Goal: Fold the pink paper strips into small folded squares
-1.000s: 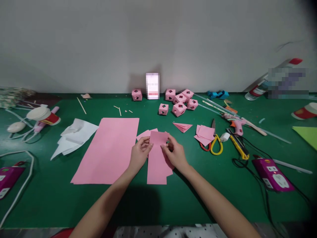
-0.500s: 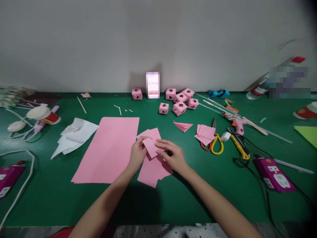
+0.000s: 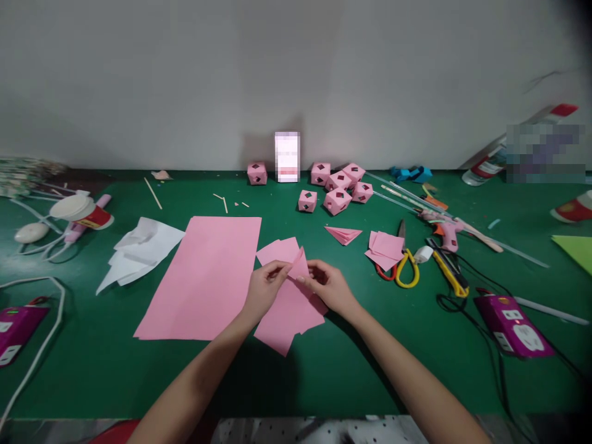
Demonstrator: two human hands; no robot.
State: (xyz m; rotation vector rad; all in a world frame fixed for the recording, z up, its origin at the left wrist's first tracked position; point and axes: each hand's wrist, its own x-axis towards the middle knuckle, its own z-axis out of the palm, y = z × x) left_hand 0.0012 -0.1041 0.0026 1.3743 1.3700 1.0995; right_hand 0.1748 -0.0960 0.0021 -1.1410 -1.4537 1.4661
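Observation:
Between both hands a small pink paper square is bent over into a pointed shape. My left hand pinches its left side, and my right hand grips the right side with thumb and fingers. Beneath them lie loose pink paper pieces on the green table. A big pink sheet stack is just left of my left hand. Folded pink triangles and a pile of pink squares lie to the right, the squares partly over scissors.
Several pink paper cubes with cut holes stand at the back near a lit phone. On the right are a glue gun, a yellow cutter and a purple power strip. White paper and a cup lie left.
The flat small square has been bent into a pointed fold. My right hand has closed on its right side, and both hands have shifted slightly right.

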